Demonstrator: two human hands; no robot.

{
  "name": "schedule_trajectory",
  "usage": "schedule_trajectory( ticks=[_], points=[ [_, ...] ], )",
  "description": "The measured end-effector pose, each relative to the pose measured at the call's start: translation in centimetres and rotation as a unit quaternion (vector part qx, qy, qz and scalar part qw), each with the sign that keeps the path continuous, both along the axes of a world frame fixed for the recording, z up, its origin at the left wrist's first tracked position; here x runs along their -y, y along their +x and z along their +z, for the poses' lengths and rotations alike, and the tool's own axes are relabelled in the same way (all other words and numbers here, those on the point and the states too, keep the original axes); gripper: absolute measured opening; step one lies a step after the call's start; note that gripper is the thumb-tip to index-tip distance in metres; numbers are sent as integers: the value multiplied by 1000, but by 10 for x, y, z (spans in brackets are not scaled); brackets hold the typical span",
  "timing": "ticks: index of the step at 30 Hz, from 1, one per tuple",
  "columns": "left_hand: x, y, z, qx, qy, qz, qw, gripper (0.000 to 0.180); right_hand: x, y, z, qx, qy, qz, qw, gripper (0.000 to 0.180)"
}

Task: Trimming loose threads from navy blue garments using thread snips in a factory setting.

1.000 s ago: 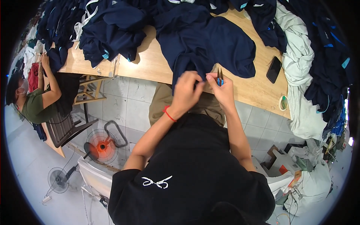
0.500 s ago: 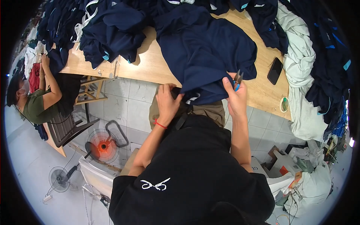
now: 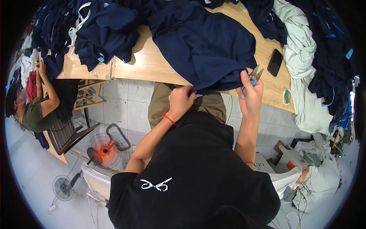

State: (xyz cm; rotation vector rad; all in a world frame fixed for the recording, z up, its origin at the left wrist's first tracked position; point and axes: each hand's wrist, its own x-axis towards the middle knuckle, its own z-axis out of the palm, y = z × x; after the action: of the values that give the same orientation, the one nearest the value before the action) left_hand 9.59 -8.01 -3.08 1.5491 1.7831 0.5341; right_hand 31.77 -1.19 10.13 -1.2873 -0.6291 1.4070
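Note:
A large navy garment [image 3: 206,45] lies over the wooden table [image 3: 152,63], its near edge hanging past the table's front above my lap. My left hand [image 3: 180,102], with a red cord at the wrist, pinches the garment's near edge at its left end. At the right end, my right hand [image 3: 252,93] holds small thread snips [image 3: 256,74] with blue handles, their blades pointing up and apart. The thumb and fingers of that hand are also on the garment's edge. The cloth between my two hands hangs in a shallow fold.
Right of the garment lie a black phone [image 3: 275,62] and a small round dish [image 3: 286,96]. White cloth [image 3: 299,57] drapes over the table's right end. Navy garments [image 3: 105,36] are heaped at the back left. A co-worker [image 3: 36,103] sits far left, near a fan [image 3: 105,150].
Both hands have moved to the right. My left hand has shifted along to the garment's edge, and the edge now stretches wider between my hands. The snips' blades stand more to the right.

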Motion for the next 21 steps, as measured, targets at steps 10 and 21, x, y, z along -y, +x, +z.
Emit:
schedule_trajectory(
  ticks=[10, 21],
  points=[
    [-19, -120, 35, 855, -139, 218, 450, 39, -3, 57, -34, -382, -152, -15, 911, 10],
    [-23, -157, 41, 807, 33, 215, 548, 22, 9, 45, -26, -251, -111, 49, 960, 7]
  ],
)
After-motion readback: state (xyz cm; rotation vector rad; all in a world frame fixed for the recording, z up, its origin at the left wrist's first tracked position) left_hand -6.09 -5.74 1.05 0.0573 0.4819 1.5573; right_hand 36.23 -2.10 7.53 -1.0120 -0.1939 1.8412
